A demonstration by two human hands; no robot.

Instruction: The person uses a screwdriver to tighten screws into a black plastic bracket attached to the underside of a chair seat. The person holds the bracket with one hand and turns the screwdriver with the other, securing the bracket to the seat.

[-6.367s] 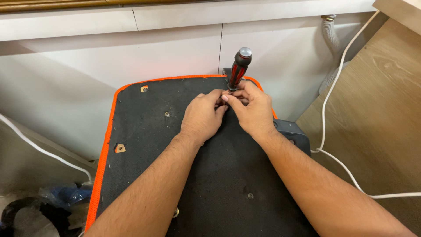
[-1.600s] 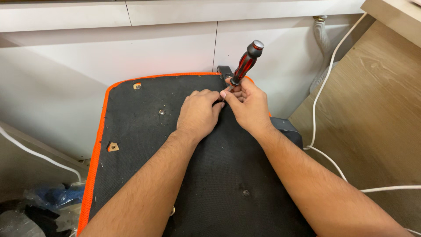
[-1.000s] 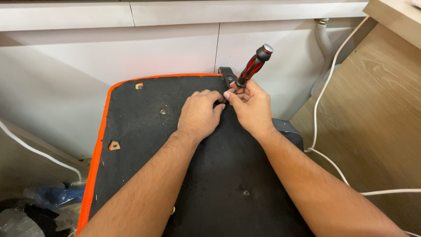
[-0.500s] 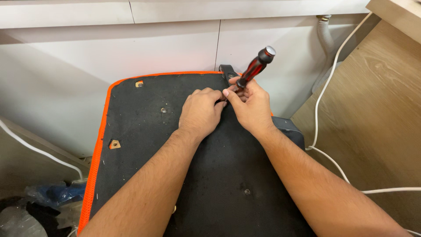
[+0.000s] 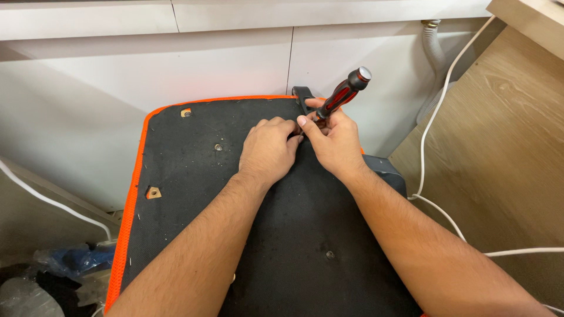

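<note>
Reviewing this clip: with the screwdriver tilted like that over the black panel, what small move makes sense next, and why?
Probably bring the screwdriver nearer to upright over its tip. Its red-and-black handle leans toward the upper right, held low by the right hand, while the left hand rests fingers-down on the black panel right at the tip. The tip itself is hidden between the fingers, so this is only a judgement.

Both forearms are bare, no sleeves in view; the left hand (image 5: 267, 147) and right hand (image 5: 336, 141) wear no gloves.
</note>
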